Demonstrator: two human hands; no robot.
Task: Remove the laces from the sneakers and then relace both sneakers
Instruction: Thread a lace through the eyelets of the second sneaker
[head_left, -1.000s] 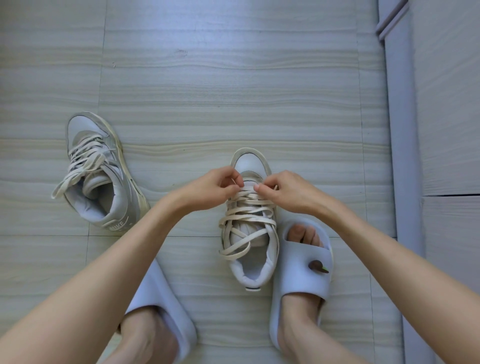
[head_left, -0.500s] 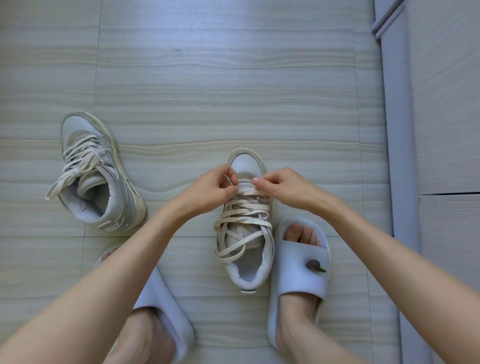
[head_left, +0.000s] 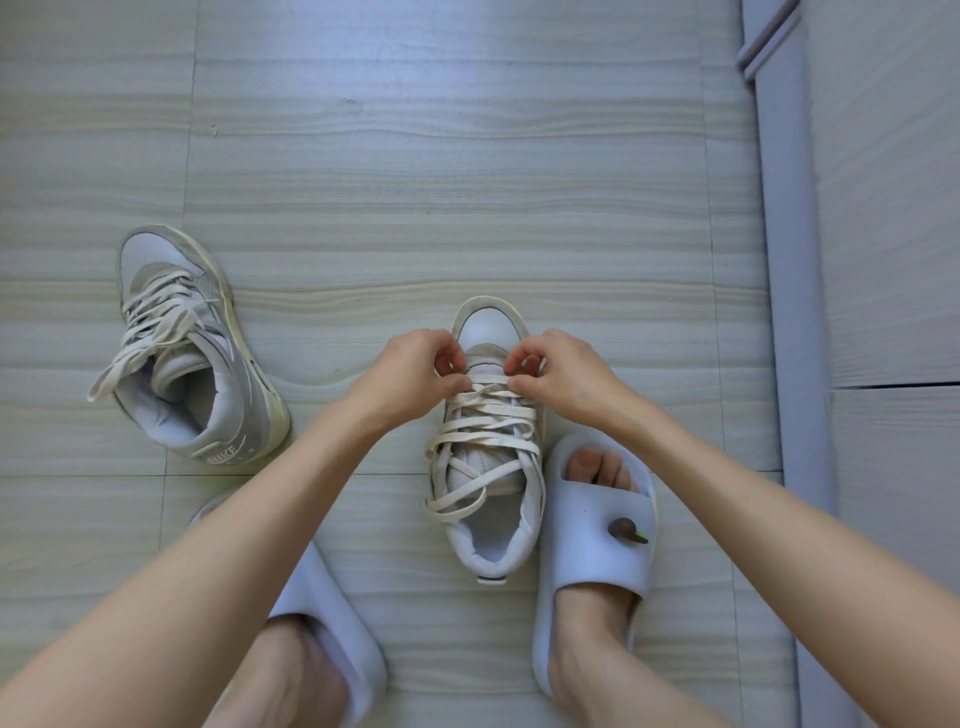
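Both hands worked the toe-end lace rows of the nearer sneaker on the floor.

The left hand (head_left: 415, 374) and right hand (head_left: 563, 371) each had curled fingers pinching the cream lace (head_left: 485, 423) at the lowest rows of the near sneaker (head_left: 491, 447); the fingertips covered the eyelets there, so which holes the lace passed through could not be made out. That sneaker stood upright between the person's feet, just beside the right slipper (head_left: 592, 551), its long axis running straight away from the person, toe far, heel near. The left slipper (head_left: 332, 618) was mostly hidden under the left forearm. The second sneaker (head_left: 192, 353) sat well apart to the left, laced, toe also pointing away but angled slightly left, a loose lace end trailing off its left side onto the pale floor (head_left: 467, 182).
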